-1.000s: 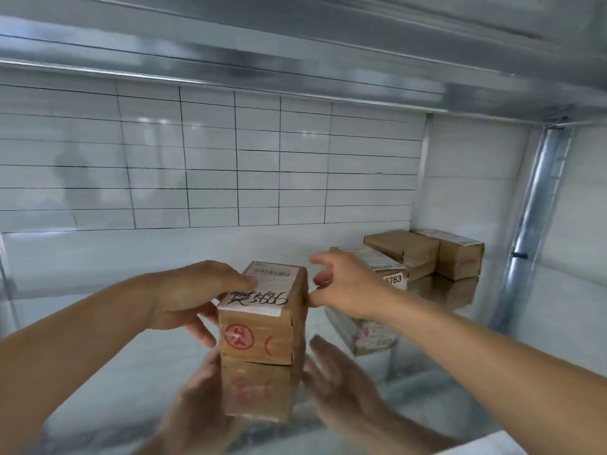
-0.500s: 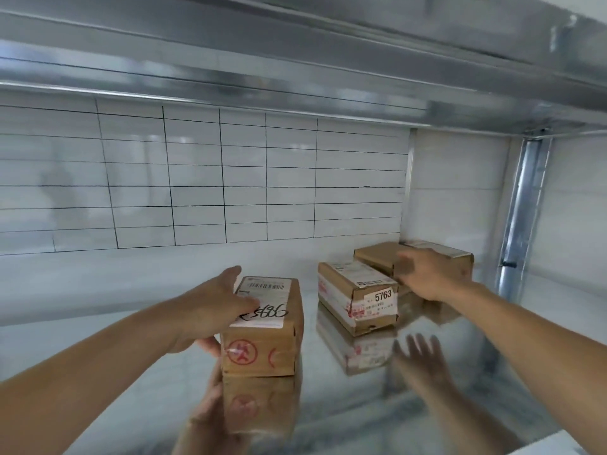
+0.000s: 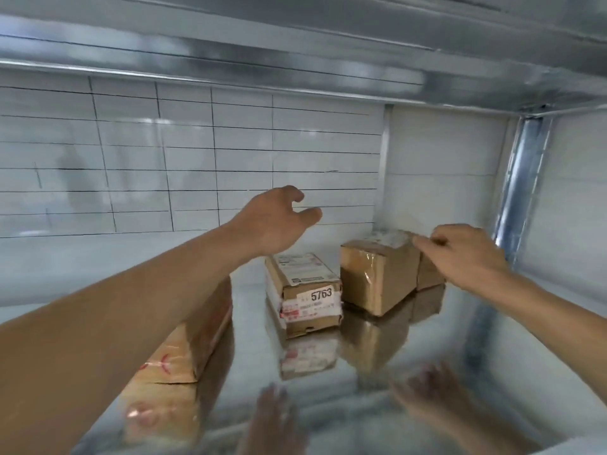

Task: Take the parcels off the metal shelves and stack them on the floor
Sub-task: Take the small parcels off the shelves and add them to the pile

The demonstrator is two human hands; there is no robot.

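Parcels were all on the metal shelf (image 3: 377, 372) at this point; none that you could see had reached the floor, which was out of view, so by my reading the job was barely begun. Four were visible: a taped box with red marks (image 3: 193, 339) under your left forearm, the flat parcel labelled 5763 (image 3: 307, 293) in the middle, a plain brown carton (image 3: 377, 274) just beside it, and a smaller box (image 3: 428, 275) touching that carton's far side.

Your left hand (image 3: 272, 221) hung in the air above and behind the 5763 parcel, fingers loosely spread, its grip wide and holding nothing. Your right hand (image 3: 466, 254) reached in palm down, fingertips (image 3: 423, 241) at the carton's top back corner; its grip looked narrow, and I could not tell whether it had closed on anything.
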